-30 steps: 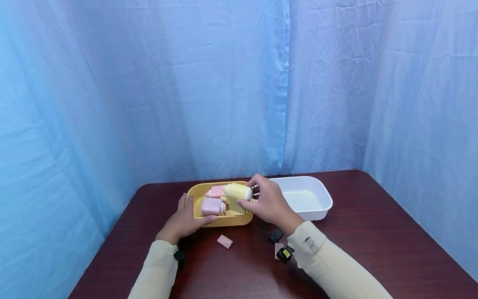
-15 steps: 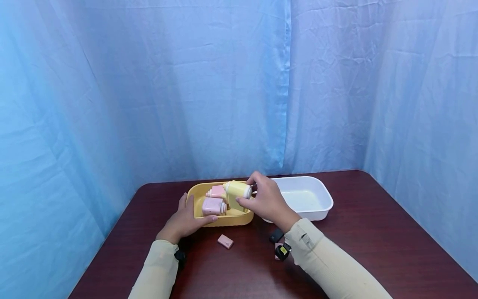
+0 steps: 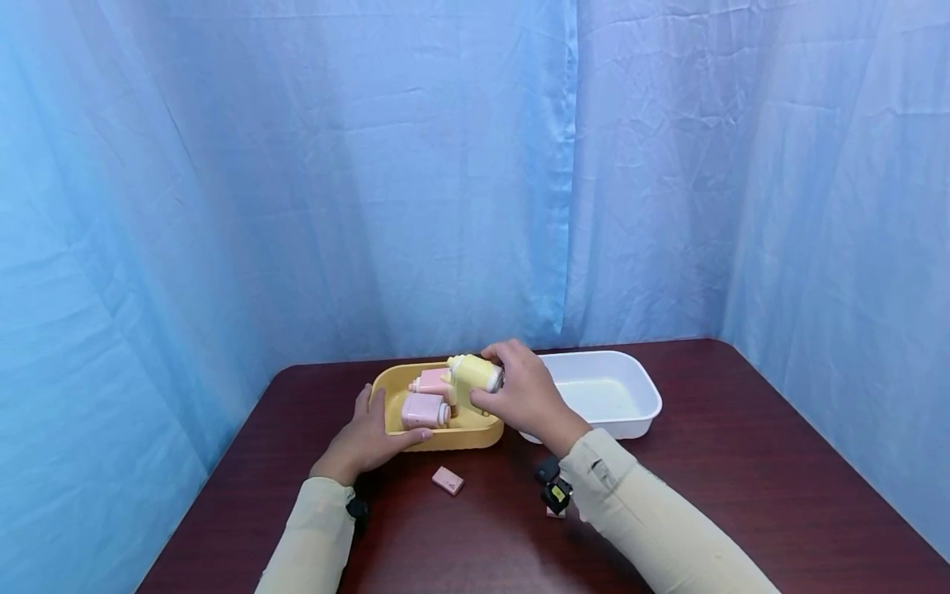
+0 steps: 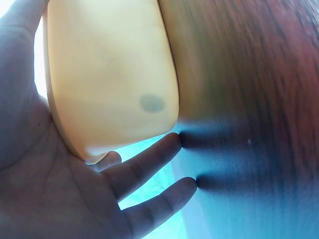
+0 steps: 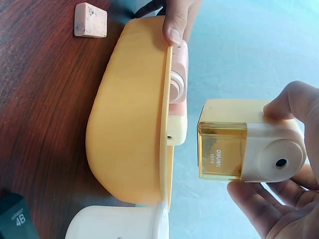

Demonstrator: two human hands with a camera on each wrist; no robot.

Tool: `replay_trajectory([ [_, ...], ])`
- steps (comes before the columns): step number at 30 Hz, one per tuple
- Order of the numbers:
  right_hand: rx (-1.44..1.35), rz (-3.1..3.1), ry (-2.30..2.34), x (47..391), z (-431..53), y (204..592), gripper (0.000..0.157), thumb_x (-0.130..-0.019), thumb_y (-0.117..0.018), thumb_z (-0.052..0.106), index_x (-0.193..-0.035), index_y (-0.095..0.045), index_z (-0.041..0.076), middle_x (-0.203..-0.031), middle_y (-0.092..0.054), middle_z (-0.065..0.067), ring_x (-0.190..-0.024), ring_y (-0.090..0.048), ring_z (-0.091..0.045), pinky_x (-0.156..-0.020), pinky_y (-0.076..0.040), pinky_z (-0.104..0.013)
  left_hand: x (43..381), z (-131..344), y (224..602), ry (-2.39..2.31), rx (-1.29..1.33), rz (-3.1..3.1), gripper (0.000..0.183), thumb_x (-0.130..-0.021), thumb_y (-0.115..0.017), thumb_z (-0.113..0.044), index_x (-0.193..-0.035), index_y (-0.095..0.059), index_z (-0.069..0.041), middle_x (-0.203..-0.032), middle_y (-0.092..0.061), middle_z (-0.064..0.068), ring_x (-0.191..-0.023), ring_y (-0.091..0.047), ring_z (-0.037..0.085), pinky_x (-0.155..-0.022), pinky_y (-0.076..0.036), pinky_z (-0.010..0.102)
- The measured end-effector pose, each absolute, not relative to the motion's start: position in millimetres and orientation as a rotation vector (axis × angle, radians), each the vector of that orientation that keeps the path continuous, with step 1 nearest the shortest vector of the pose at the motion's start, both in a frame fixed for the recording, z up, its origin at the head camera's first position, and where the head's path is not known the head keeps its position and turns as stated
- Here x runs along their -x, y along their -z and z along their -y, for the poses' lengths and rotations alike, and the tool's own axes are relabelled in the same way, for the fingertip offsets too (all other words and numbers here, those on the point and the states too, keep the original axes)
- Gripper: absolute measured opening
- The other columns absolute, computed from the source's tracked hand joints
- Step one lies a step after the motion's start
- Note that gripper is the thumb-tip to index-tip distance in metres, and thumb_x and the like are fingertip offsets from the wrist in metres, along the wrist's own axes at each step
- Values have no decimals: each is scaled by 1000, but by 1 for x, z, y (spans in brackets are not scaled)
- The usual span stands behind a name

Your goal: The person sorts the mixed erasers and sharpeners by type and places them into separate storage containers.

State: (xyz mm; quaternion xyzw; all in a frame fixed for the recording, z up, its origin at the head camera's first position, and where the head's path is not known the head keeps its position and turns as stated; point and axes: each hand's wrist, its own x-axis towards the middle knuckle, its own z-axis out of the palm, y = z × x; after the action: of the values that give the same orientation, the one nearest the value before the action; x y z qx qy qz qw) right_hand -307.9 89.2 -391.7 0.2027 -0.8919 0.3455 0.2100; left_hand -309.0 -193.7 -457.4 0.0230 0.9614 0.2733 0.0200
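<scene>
Two hands inspected, both engaged. The left hand (image 3: 362, 443) grips the left end of a yellow bin (image 3: 463, 440), thumb laid over the near rim and fingers spread about the end; the left wrist view shows two of them extended outside the wall. The right hand (image 3: 529, 400) grasps a yellow pencil sharpener (image 5: 224, 144), thumb on one side and fingers on the other. It is held above the right part of the bin, apart from the rim, its white face with a dark hole visible in the right wrist view, beside a transparent yellow window bearing print.

Between the hands, inside the bin, lie a lilac sharpener (image 3: 423, 411), nearest the left thumb, and a pink sharpener (image 3: 429, 381), farther back and partly behind the held item. A white bin (image 3: 632, 427) stands to the right of the right hand, beyond its wrist.

On the dark red tabletop (image 3: 475, 549), a pink block (image 3: 449, 480) lies in front of the bin, between the two wrists. A black box (image 5: 17, 219) marked 4B sits below the right wrist; a second pink piece (image 3: 555, 512) there is mostly hidden. Blue curtains (image 3: 460, 165) hang beyond both hands.
</scene>
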Motion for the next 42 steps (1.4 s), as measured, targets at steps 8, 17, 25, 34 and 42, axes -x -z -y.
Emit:
replay_trajectory([
  [8,-521,2535,-937,310,-85,391,44,-73,-81,32,-112,-75,13,-98,-60,0,-81,-55,-16,-64,-49,-30,310,194,458,-845,-75,-2983,139,-69,-66,-90,-167,-10,-10,-173,2,13,-139,-49,44,-106,-48,61],
  [17,-420,2599,-750,312,-84,391,41,-74,-80,43,-110,-78,24,-98,-67,5,-77,-57,-12,-59,-45,-31,309,194,458,-853,-75,-2979,139,-68,-66,-90,-167,-10,-10,-173,2,13,-140,-49,44,-107,-47,60],
  [25,-353,2620,-735,315,-83,388,36,-74,-79,45,-101,-79,20,-91,-68,5,-76,-58,-14,-60,-46,-32,309,194,457,-852,-95,-2993,138,-69,-67,-89,-167,-11,-9,-173,1,14,-139,-49,44,-106,-48,60],
  [34,-303,2657,-749,321,-81,388,34,-74,-78,44,-91,-70,15,-87,-60,2,-74,-55,-16,-61,-46,-32,309,195,457,-842,-92,-2992,137,-70,-67,-89,-167,-10,-9,-173,1,14,-138,-50,44,-106,-48,60],
  [42,-290,2687,-716,324,-77,390,32,-74,-77,45,-85,-68,16,-86,-59,2,-73,-55,-17,-60,-45,-33,309,195,458,-832,-79,-2995,138,-69,-66,-89,-167,-10,-10,-173,1,15,-138,-50,44,-105,-49,60],
])
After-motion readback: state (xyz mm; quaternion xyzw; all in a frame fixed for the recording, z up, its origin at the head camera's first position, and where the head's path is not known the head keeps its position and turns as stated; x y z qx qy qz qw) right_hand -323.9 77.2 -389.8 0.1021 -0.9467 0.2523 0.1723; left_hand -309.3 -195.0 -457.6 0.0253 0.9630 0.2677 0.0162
